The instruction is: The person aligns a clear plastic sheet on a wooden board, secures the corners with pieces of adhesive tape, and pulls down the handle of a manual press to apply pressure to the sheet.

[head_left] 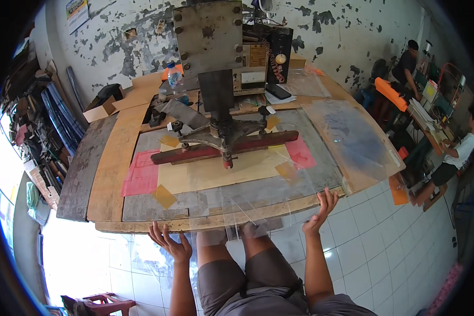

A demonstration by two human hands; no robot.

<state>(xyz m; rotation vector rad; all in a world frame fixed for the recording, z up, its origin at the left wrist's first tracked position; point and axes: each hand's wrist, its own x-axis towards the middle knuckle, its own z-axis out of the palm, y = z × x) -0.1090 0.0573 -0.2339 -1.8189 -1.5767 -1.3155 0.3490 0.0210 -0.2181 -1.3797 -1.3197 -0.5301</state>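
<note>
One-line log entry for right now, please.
Left hand: at worktable front edge | right hand: same edge, farther right | red bar: over yellow sheet | clear plastic: between hands, grip unclear

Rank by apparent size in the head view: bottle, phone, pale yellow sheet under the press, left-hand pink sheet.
1. Pale yellow sheet
2. Pink sheet
3. Bottle and phone: too alike to rank.

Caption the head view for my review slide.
Left hand and right hand at the worktable's near edge, before a machine's red bar above a yellow sheet.
</note>
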